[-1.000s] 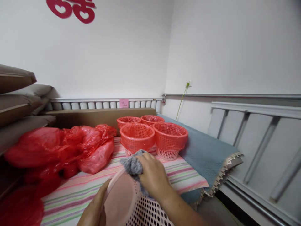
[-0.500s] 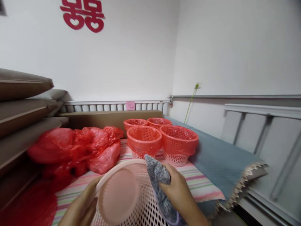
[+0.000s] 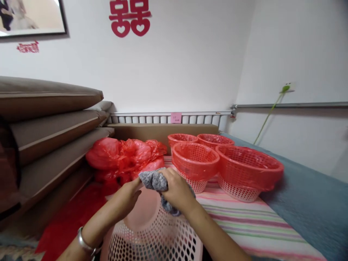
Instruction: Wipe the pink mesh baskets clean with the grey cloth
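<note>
A pale pink perforated plastic basket [image 3: 152, 235] is tilted on its side in front of me, its round solid base facing up. My left hand [image 3: 127, 197] grips its far edge, thumb and fingers closed round the plastic. In my right hand [image 3: 176, 188] is a bunched grey fluffy cloth [image 3: 154, 180], pressed at the basket's far rim close to my left fingertips. Part of the cloth hangs below the right hand over the perforated wall.
Several baskets lined with red plastic bags [image 3: 195, 159] stand on a striped cloth [image 3: 244, 221]. Crumpled red bags [image 3: 130, 156] lie behind my left hand. Stacked cushions [image 3: 54, 127] rise at the left. A radiator [image 3: 152, 119] runs along the back wall.
My right hand has moved the cloth from the basket's right side to its far edge, beside my left hand. The view has swung left, and the basket sits tilted differently.
</note>
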The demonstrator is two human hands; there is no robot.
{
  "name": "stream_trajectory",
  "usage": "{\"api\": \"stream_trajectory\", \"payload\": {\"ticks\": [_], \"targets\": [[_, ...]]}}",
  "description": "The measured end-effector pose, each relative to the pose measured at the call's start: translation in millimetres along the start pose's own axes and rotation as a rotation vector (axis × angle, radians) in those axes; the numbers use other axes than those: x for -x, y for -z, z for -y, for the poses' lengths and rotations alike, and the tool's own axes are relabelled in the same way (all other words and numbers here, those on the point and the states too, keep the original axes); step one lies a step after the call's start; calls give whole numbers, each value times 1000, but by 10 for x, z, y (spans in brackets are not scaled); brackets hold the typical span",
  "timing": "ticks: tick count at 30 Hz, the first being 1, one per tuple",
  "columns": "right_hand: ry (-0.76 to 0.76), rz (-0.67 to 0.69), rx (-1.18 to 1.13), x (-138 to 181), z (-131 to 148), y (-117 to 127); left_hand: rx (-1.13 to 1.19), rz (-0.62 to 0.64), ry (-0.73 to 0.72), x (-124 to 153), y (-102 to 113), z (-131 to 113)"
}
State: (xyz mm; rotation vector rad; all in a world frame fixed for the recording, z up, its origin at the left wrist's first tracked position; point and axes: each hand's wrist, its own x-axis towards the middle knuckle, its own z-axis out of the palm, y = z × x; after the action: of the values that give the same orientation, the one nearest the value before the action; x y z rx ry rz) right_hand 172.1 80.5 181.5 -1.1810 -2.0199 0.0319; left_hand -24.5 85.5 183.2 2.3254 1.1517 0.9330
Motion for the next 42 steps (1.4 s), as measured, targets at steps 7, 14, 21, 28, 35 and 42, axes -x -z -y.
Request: {"api": "stream_trajectory", "payload": {"ticks": [7,14,21,28,35,42], "targets": [[-246,-139,-165,121,-417,-119,-46,-84,162,118,14,16],[-619,-253,-350,748,-803,-368,-24,-270,212,510,-104,116],[-278,-212,-230,493,-251,118,-11,-151,191,561,58,-69],[1,-20,33,72,62,157,62,73,-132,-138,19,-75],[-166,-133,-90,104,-269,64,57,-41,54,-129,-54,172],[-508,-254,-224,677,-653,-100,68,-133,180,137,-70,116]]}}
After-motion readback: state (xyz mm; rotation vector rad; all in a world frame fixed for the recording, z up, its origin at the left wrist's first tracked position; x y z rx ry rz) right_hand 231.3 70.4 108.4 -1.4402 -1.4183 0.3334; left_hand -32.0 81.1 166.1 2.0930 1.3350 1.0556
